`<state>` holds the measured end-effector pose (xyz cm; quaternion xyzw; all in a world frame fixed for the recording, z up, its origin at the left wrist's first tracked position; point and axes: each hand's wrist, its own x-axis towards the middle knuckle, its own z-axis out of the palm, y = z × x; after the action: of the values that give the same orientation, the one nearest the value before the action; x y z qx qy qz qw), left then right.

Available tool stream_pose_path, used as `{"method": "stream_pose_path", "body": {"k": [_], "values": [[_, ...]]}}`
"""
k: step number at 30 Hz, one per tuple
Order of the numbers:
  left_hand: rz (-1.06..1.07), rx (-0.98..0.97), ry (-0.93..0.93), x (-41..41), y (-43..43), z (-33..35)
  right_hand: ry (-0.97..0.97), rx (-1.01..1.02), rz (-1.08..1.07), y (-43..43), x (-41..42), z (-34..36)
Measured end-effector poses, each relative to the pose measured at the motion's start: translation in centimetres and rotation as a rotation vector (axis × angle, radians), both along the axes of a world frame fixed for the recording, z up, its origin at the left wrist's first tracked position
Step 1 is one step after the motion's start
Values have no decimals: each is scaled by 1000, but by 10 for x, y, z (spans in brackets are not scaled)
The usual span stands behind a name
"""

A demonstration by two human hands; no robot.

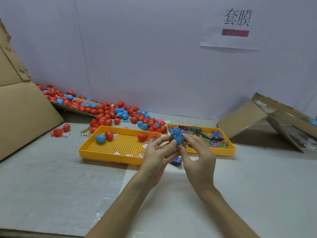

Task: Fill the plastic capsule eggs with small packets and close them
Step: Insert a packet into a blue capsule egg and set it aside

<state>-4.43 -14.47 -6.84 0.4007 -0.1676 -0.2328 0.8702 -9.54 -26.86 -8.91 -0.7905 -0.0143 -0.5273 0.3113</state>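
Left hand and right hand together grip a blue capsule egg with a packet protruding at twelve o'clock, above two yellow trays.

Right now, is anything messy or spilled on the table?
Yes. A big heap of red and blue capsule eggs has tumbled out of the tipped cardboard box across the table. Two red ones lie apart, left of the yellow tray.

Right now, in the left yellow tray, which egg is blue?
The leftmost egg in the left yellow tray. It touches a red egg; another red egg sits apart on the right.
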Motion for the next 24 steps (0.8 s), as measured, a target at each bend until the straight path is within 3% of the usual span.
{"method": "stream_pose_path", "body": {"k": [24], "values": [[-131, 56, 1, -4, -1, 0, -61, 24, 18, -3, 0, -1]]}}
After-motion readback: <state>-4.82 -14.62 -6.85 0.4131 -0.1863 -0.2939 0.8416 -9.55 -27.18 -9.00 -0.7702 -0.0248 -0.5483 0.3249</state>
